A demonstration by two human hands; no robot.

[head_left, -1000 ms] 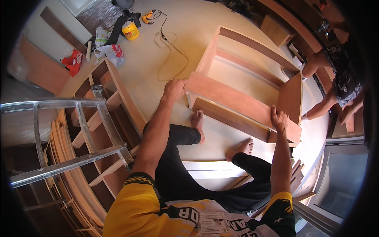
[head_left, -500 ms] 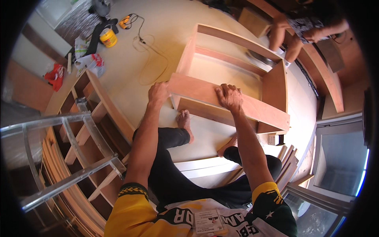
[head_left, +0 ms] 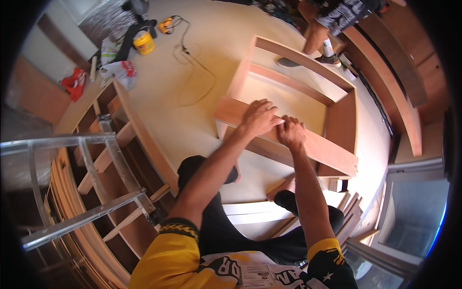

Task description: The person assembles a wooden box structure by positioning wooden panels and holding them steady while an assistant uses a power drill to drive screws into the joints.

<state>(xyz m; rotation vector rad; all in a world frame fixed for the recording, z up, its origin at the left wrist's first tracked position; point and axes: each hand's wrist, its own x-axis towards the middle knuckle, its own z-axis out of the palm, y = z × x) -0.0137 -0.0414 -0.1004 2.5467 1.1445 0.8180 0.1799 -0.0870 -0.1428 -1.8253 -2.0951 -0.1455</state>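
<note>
A rectangular open wooden cabinet frame (head_left: 353, 111) lies on the floor in front of me. A wide, flat wooden board (head_left: 327, 153) runs along its near side. My left hand (head_left: 260, 117) rests over the board left of its middle, fingers bent. My right hand (head_left: 291, 131) is right beside it, fingers curled down at the board. The two hands meet at thumb and fingertips, where a small pale spot shows; I cannot make out what is between them.
At left stand an aluminium ladder (head_left: 110, 144) and a wooden shelf carcass (head_left: 144, 130). A yellow bucket (head_left: 144, 43), a corded yellow power tool (head_left: 166, 25) and plastic bags (head_left: 120, 72) lie far left. Another person's legs (head_left: 316, 38) are beyond the frame. Long planks (head_left: 385, 82) are at right.
My left hand has left the board's left end and moved right, up to my right hand. My right hand's fingers have curled in. The other person has stepped left, now standing.
</note>
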